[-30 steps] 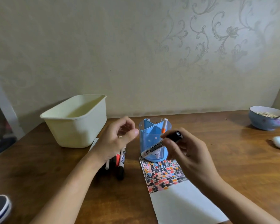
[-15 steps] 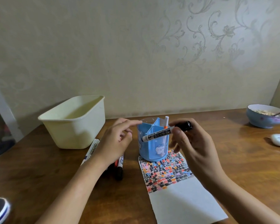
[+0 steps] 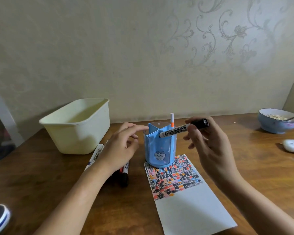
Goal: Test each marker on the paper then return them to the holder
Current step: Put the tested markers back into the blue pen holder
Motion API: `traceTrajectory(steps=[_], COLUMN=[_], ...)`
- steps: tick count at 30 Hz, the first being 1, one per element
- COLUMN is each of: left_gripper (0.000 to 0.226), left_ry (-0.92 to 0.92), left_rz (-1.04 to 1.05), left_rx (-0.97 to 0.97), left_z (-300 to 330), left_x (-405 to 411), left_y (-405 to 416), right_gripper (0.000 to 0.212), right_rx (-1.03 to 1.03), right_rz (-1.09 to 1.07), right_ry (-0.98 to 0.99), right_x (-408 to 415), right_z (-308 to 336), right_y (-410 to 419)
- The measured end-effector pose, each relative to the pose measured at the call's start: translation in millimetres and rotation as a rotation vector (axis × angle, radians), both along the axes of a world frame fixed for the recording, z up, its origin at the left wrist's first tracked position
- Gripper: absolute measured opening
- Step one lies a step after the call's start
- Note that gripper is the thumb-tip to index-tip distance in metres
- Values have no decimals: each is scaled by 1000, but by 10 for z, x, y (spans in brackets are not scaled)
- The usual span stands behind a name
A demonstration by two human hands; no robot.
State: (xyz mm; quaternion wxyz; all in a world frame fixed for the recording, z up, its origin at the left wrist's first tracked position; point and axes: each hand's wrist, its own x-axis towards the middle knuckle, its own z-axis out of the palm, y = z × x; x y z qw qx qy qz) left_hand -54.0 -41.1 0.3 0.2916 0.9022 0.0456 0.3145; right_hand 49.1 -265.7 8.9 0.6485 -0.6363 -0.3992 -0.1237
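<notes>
The wooden desk (image 3: pixel 41 184) carries a cream plastic tub (image 3: pixel 78 129) at the back left and a sheet of paper (image 3: pixel 190 209) near the front, its far end crowded with black, red and orange test marks. The blue marker holder (image 3: pixel 158 146) stands upright on the paper's far edge, with one orange-banded marker (image 3: pixel 172 119) poking up from a rear compartment. A blue bowl (image 3: pixel 277 121) with a spoon sits at the far right, well apart from the holder.

The right hand (image 3: pixel 210 143) is raised just right of the holder, forearm coming in from the lower right, thumb and fingers pinching the black cap end of a whiteboard marker (image 3: pixel 178 130). The marker lies almost level, its white end over the holder's rim.

The left hand (image 3: pixel 120 146) hovers just left of the holder, fingers loosely spread and holding nothing, the index finger stretched to touch the holder's top edge. Under it, several loose markers (image 3: pixel 124 173) lie side by side on the desk.
</notes>
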Motion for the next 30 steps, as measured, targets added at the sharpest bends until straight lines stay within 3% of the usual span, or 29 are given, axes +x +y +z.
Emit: traceTrajectory(steps=[8,11,13,24,30], left_gripper=[47,47,50,62,66], left_ry=[15,34,54,75,103], left_rz=[-53,-70,-78,-95,-49], left_rx=[-38,-81,-75,-61,-123], left_z=[3,14,18,9,17], left_x=[7,9,8,23,-29], left_y=[-17,-2,12,28,106], right_gripper=[13,46,56,21,34], right_rx=[-65,-69,-72,-234,-276], right_rz=[-148,-183,-226,-268,-257], right_ry=[-85,-93,-146,-302,-336], right_x=[145,174,169,194,143], right_z=[36,63,49,-65,-112], right_y=[129,175,169,213,161])
